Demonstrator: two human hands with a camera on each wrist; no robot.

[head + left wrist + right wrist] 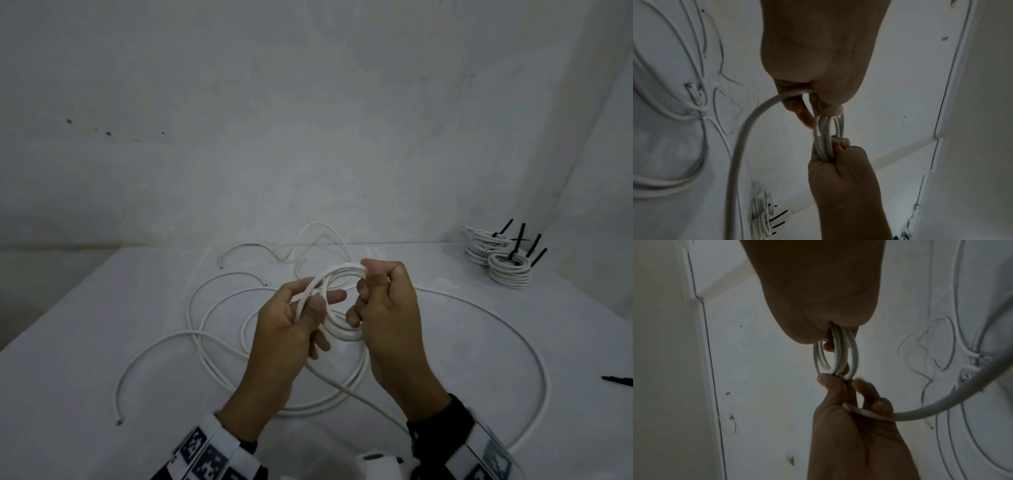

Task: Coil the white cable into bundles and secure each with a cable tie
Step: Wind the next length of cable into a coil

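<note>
Head view: above the table (102, 325), the right hand (387, 308) clamps the coil (342, 274); the left hand (294, 318) pinches its near side, loose cable (479, 308) sprawling below. Tied bundles (503, 263) sit far right.

Left wrist view: the cable's tail (740, 146) feeds in stiffly and could spring the loops apart.

Right wrist view: the loops (836, 353) already splay between both grips; a slack pinch would drop them.

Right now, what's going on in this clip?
A person is winding white cable into a small coil above the table. The right hand grips the coil's loops; the left hand holds its other side and feeds in the loose cable. Finished bundles with black ties sit far right.
</note>
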